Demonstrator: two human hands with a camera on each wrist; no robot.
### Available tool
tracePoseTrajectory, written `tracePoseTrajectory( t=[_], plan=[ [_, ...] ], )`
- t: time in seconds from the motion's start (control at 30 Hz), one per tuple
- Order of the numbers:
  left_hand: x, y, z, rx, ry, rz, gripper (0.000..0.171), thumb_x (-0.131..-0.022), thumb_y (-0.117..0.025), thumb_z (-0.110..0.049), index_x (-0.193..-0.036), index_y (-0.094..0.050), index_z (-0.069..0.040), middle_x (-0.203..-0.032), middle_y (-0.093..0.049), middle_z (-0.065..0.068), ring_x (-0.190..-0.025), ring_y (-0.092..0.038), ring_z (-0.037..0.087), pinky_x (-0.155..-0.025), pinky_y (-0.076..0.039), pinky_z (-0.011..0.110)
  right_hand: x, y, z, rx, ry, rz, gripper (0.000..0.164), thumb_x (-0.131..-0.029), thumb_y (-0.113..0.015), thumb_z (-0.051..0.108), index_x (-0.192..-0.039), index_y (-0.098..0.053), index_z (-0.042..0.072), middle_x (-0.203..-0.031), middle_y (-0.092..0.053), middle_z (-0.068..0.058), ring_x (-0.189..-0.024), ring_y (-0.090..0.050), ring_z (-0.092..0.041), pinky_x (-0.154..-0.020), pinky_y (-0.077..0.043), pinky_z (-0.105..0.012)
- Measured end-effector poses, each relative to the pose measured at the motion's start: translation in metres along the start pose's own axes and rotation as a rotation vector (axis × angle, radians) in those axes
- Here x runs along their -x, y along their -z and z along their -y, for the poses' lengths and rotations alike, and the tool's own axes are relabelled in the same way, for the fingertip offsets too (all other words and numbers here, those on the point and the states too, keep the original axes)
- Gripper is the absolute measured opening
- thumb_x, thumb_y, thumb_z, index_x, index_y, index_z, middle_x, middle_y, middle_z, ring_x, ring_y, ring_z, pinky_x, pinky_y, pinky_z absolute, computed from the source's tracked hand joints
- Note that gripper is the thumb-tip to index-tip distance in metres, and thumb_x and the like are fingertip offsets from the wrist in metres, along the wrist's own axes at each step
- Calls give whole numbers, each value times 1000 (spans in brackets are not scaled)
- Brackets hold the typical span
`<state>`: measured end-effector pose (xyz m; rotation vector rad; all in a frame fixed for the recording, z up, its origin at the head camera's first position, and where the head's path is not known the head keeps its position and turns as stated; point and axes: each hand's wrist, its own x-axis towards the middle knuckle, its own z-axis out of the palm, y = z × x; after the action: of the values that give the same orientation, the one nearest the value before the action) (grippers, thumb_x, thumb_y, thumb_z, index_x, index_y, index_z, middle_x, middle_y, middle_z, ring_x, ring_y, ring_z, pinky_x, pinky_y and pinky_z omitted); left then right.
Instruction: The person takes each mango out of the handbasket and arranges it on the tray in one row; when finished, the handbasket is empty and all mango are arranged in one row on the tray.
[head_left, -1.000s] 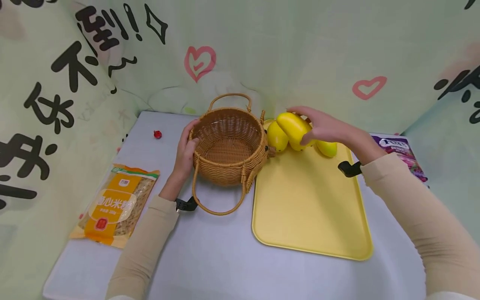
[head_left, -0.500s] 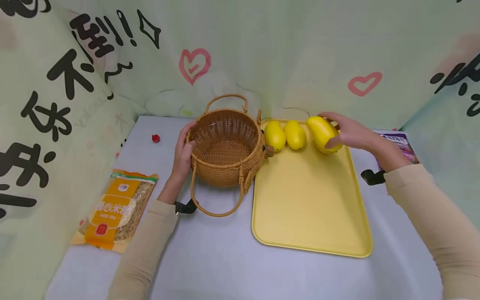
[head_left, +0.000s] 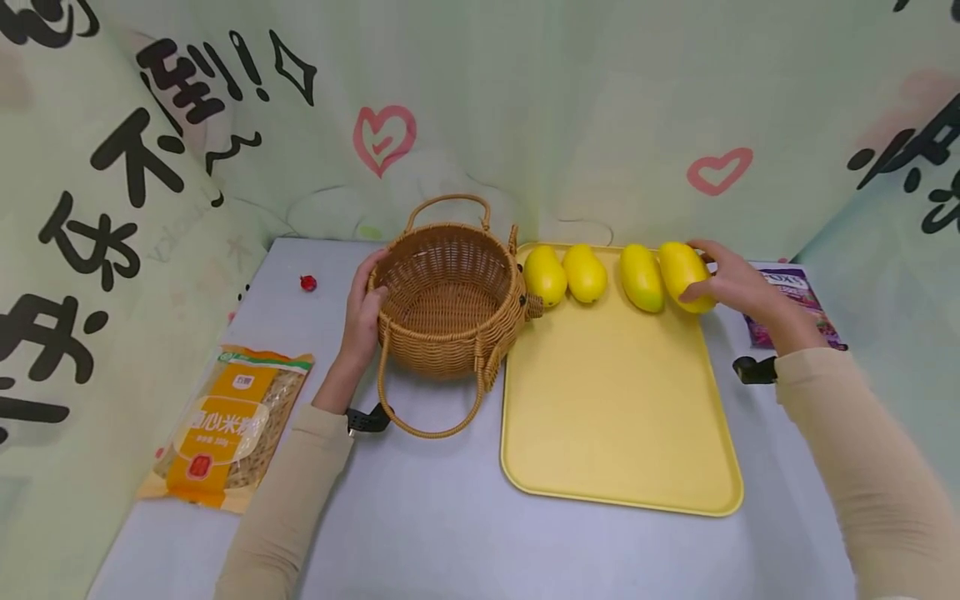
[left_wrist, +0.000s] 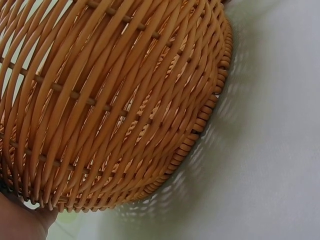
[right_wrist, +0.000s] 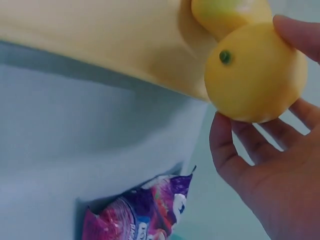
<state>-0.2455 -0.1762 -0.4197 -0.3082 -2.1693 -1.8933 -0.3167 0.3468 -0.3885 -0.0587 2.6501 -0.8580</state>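
An open wicker basket (head_left: 453,354) with two looped handles stands left of the yellow tray (head_left: 615,417). My left hand (head_left: 362,308) grips its left rim, thumb over the edge; the left wrist view shows the basket's woven side (left_wrist: 115,110) close up. At the tray's back right corner, my right hand (head_left: 731,279) holds a yellow mango (head_left: 682,271) between thumb and fingers. In the right wrist view the mango's green stem end (right_wrist: 225,56) faces the camera. Three other mangoes lie along the tray's back edge, the nearest (head_left: 641,279) right beside the held one.
An orange bag of rice noodles (head_left: 225,425) lies at the table's left. A small red object (head_left: 308,283) sits behind it. Right of the tray rests a purple candy bag (head_left: 798,304), partly hidden by my right arm. A printed curtain (head_left: 480,108) encloses the table's back and sides.
My right hand has carried the mango rightwards from above the left mangoes to the tray's back right corner, uncovering the other mangoes. The left hand stays on the basket rim.
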Motion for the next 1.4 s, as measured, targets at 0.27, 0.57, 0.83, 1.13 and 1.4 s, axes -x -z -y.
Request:
tracePoseTrajectory(
  t=[0.27, 0.57, 0.83, 1.13, 1.4],
  plan=[
    [1, 5, 2, 2, -11, -3, 58, -92, -33, -5, -150, -36, -2, -157, -35, 14, -145, -34, 31, -118, -28, 54, -12, -19, -2, -31, -56, -50, 103, -85, -69, 29, -160, -1, 10, -160, -16, -29, -137, -25, -51, -110, -23, -73],
    [-5, 8, 5, -8, -13, -11, 58, -92, -34, -6, -150, -37, -3, -157, -35, 15, -144, -35, 33, -117, -29, 51, -24, -30, 9, 0, -66, -75, 103, -84, -70, 28, -159, -3, 3, -156, -21, -33, -136, -27, -53, -112, -23, -71],
    [-10, 4, 8, 9, -28, 4, 58, -92, -33, -4, -150, -36, 0, -157, -34, 17, -145, -33, 36, -118, -27, 56, -30, -35, 13, 24, -94, -80, 93, -87, -65, 31, -156, -13, -3, -151, -29, -34, -128, -35, -50, -112, -29, -67],
    [-16, 4, 9, -30, -7, 29, 58, -93, -33, -5, -151, -36, -4, -158, -34, 14, -146, -33, 32, -118, -28, 51, -23, -38, 7, 49, -67, -113, 97, -92, -62, 40, -157, -4, -3, -156, -18, -36, -139, -24, -54, -115, -21, -68],
    [-20, 13, 9, -74, 16, 63, 56, -96, -35, -10, -153, -35, -7, -159, -33, 14, -146, -32, 31, -119, -26, 52, -2, -39, 1, 158, -52, -199, 85, -98, -38, 57, -159, -9, 5, -159, -15, -33, -142, -20, -54, -112, -20, -72]
  ],
)
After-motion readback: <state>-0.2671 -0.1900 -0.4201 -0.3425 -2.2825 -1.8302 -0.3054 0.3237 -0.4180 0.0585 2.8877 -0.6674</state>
